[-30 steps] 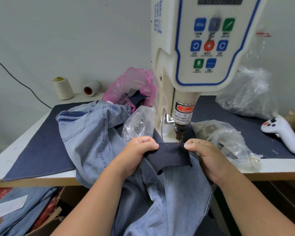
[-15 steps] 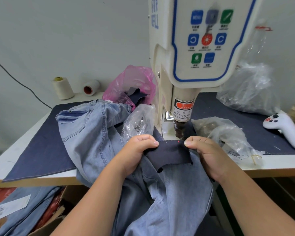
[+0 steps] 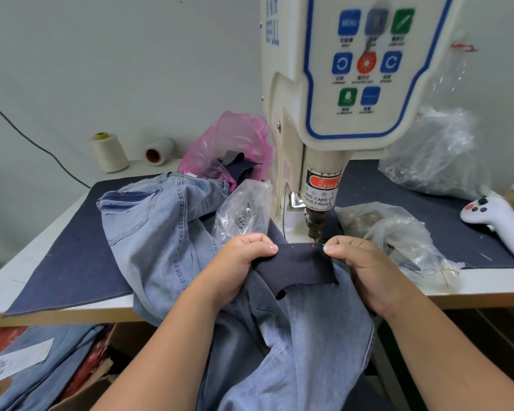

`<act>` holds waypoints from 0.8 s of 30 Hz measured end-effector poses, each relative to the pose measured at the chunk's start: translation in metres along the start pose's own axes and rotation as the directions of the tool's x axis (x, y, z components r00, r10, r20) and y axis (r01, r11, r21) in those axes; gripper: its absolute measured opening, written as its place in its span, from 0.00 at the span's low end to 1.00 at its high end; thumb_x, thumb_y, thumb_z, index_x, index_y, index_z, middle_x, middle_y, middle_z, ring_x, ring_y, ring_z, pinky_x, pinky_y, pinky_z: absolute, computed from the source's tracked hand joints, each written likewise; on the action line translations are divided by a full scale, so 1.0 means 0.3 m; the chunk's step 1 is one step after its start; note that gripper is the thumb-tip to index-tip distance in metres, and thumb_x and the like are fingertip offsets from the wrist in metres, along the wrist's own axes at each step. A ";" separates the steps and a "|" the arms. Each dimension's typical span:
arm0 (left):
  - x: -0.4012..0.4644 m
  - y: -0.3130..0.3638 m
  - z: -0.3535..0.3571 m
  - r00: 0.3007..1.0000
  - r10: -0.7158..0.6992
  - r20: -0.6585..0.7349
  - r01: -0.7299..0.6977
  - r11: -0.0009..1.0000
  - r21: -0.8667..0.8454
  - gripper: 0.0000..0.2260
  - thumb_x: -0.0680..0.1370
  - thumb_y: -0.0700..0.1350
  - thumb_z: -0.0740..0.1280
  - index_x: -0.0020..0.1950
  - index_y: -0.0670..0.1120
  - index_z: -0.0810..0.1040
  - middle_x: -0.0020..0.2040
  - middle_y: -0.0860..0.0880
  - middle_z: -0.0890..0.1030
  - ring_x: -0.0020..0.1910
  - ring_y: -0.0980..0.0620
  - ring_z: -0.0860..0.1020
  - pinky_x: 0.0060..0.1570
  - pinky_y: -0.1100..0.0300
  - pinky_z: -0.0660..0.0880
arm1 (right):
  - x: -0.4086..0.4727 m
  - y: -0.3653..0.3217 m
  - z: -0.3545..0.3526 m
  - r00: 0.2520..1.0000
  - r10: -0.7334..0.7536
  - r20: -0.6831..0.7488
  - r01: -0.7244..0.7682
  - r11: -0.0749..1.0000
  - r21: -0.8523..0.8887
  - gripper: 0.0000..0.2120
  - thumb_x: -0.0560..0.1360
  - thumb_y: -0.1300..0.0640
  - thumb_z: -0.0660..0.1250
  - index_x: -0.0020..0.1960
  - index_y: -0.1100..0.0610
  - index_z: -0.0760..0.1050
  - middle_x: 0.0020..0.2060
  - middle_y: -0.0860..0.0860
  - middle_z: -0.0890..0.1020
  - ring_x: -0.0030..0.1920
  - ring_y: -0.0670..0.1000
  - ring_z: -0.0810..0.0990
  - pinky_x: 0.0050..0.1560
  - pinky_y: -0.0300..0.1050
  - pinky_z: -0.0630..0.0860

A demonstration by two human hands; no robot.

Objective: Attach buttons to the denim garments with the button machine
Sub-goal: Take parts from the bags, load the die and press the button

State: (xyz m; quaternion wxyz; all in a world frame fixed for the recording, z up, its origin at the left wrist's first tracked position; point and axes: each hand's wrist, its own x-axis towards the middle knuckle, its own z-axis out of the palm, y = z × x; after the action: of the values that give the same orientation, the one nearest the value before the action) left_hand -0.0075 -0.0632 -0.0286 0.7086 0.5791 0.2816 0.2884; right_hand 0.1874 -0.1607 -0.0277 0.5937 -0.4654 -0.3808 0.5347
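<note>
A white table (image 3: 27,280) against a pale wall carries a dark denim mat (image 3: 72,262). Left hand (image 3: 238,262) and right hand (image 3: 365,271) each pinch the dark patch (image 3: 297,262), held as before under the button machine (image 3: 333,114); only the view has shifted slightly.

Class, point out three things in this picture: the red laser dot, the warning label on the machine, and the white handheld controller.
red laser dot (image 3: 313,246), head view, on the dark cloth's top edge.
warning label (image 3: 323,182), head view, its orange band.
white controller (image 3: 500,219), head view, its body.
</note>
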 end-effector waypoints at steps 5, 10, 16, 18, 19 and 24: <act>0.000 -0.002 -0.005 1.000 -0.007 0.016 0.007 1.000 -0.017 0.07 0.69 0.43 0.69 0.31 0.48 0.78 0.30 0.49 0.77 0.30 0.55 0.75 0.33 0.64 0.72 | -0.003 -0.002 0.000 1.000 0.006 -0.001 -0.006 1.000 -0.007 0.07 0.67 0.59 0.67 0.31 0.57 0.78 0.28 0.53 0.77 0.30 0.47 0.76 0.31 0.38 0.74; -0.001 -0.002 -0.007 1.000 -0.009 0.017 0.009 1.000 -0.025 0.06 0.69 0.43 0.69 0.31 0.48 0.79 0.31 0.48 0.77 0.30 0.54 0.75 0.34 0.63 0.73 | -0.003 -0.001 -0.001 1.000 0.006 0.001 -0.006 1.000 -0.002 0.06 0.67 0.61 0.69 0.32 0.57 0.78 0.29 0.53 0.78 0.30 0.48 0.76 0.31 0.38 0.74; -0.003 -0.001 -0.006 1.000 -0.007 0.011 0.007 0.999 -0.032 0.05 0.69 0.43 0.69 0.33 0.46 0.78 0.32 0.47 0.77 0.31 0.54 0.75 0.34 0.63 0.72 | 0.000 0.000 -0.002 1.000 0.003 -0.005 -0.003 1.000 0.001 0.06 0.67 0.59 0.67 0.31 0.56 0.78 0.28 0.52 0.77 0.29 0.47 0.76 0.31 0.38 0.74; -0.005 -0.002 -0.007 1.000 -0.006 0.015 0.007 1.000 -0.028 0.05 0.69 0.43 0.69 0.34 0.45 0.77 0.32 0.47 0.77 0.31 0.54 0.75 0.34 0.63 0.73 | 0.001 0.003 -0.004 1.000 0.000 -0.002 0.000 1.000 0.003 0.06 0.67 0.59 0.67 0.31 0.56 0.78 0.28 0.52 0.78 0.29 0.47 0.76 0.31 0.38 0.74; -0.006 -0.003 -0.007 1.000 -0.005 0.017 0.006 1.000 -0.029 0.05 0.69 0.42 0.69 0.34 0.45 0.77 0.32 0.47 0.77 0.31 0.54 0.75 0.34 0.63 0.73 | 0.001 0.004 -0.005 1.000 -0.002 -0.001 0.002 1.000 0.002 0.06 0.67 0.59 0.67 0.31 0.56 0.78 0.28 0.52 0.78 0.29 0.47 0.76 0.31 0.38 0.74; -0.003 0.001 -0.007 1.000 -0.007 0.019 0.008 0.999 -0.037 0.05 0.69 0.42 0.69 0.34 0.44 0.77 0.31 0.47 0.77 0.31 0.54 0.75 0.33 0.64 0.73 | 0.004 0.005 -0.007 1.000 -0.007 0.006 0.007 1.000 -0.009 0.06 0.67 0.61 0.69 0.32 0.56 0.79 0.28 0.52 0.78 0.29 0.47 0.76 0.31 0.37 0.74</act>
State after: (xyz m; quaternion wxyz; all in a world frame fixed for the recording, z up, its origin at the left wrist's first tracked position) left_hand -0.0096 -0.0625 -0.0286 0.7230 0.5675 0.2715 0.2855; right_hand 0.1893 -0.1599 -0.0297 0.5923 -0.4653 -0.3863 0.5324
